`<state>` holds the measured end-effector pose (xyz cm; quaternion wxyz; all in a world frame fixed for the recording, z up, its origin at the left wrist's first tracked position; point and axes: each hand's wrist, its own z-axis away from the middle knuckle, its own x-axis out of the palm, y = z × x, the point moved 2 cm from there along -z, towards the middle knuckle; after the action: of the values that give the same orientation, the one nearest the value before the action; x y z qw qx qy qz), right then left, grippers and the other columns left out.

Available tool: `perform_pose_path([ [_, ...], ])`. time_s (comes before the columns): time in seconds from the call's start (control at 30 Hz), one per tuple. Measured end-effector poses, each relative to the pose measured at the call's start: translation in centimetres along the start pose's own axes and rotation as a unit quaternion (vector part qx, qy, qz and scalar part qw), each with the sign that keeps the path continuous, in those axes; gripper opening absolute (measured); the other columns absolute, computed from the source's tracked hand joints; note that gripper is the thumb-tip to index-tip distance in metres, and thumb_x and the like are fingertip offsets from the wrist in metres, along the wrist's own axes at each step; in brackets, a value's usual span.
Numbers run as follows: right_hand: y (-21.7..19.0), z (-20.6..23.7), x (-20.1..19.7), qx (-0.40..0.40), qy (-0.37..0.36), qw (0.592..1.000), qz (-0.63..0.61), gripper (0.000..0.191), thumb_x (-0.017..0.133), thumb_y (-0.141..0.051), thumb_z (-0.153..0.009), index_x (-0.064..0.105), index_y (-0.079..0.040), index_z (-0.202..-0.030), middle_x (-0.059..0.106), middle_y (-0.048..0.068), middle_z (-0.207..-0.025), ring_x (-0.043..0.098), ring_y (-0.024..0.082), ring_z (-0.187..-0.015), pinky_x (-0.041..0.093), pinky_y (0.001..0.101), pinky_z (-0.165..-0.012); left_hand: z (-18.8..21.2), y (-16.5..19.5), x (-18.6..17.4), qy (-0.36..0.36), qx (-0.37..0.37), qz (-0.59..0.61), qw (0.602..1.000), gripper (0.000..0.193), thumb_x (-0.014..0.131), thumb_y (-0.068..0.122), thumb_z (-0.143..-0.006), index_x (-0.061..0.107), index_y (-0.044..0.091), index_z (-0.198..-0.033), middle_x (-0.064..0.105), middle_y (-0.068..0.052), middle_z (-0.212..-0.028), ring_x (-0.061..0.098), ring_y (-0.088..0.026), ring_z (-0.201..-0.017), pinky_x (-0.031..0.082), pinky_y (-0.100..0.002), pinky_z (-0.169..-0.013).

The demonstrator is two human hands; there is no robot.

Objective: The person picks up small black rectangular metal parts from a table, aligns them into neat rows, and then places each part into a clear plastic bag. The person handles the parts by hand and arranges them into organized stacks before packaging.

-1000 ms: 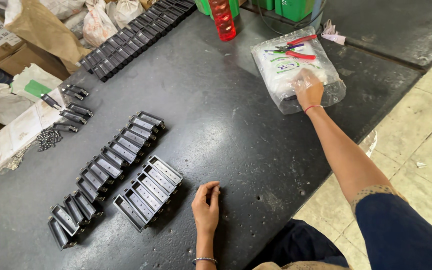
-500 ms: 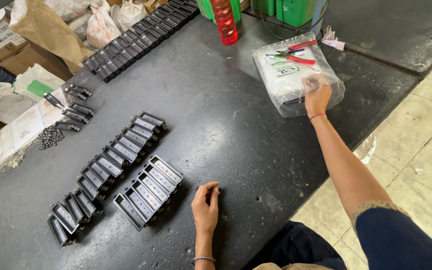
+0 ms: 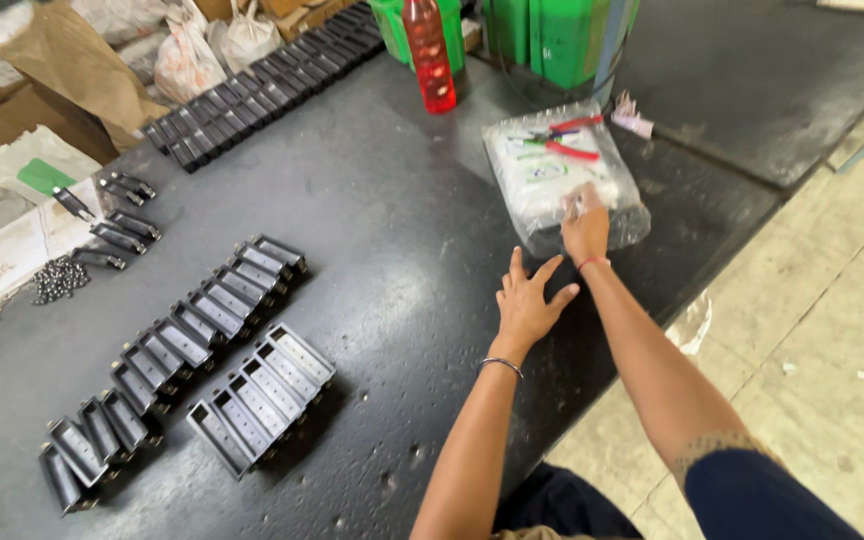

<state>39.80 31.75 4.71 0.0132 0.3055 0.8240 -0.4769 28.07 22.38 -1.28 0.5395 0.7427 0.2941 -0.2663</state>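
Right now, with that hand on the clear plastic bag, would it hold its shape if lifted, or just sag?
It would probably sag: the clear plastic bag looks thin and wrinkled, loosely filled with white contents. The right hand pressing its near edge seems to dent it, so it is likely soft. The red-handled pliers lying on top might slide off the glossy film if it tilts.

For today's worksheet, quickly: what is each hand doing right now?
Left hand: open, fingers spread, flat on the table.
Right hand: gripping the clear plastic bag.
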Motion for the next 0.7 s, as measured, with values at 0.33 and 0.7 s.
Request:
perform_pose_path([
  [0.33,-0.2,-0.2,-1.0,-0.204,0.005,0.978,0.045,0.011,0.064,0.004,-0.085,0.065,-0.005,-0.091,0.066,0.016,-0.094,0.065,0.039,-0.093,0.050,0.0482,-0.083,-2.5,-3.0,1.2,0.047,-0.064,0.153,0.985,0.090,0.072,0.050,-0.086,0.037,0.002,-0.154,0.039,-0.018,-0.160,0.066,-0.027,-0.113,0.050,-0.043,-0.103],
  [0.7,1.0,9.4,-1.5,-0.168,-0.087,0.980,0.068,0.020,0.063,-0.006,-0.093,0.070,-0.006,-0.111,0.069,0.015,-0.111,0.063,0.039,-0.109,0.048,0.0480,-0.095,6.8,-3.4,-7.0,0.062,-0.079,0.072,0.992,0.077,0.078,0.032,-0.086,0.045,-0.001,-0.146,0.049,-0.018,-0.150,0.063,-0.029,-0.117,0.047,-0.042,-0.103],
])
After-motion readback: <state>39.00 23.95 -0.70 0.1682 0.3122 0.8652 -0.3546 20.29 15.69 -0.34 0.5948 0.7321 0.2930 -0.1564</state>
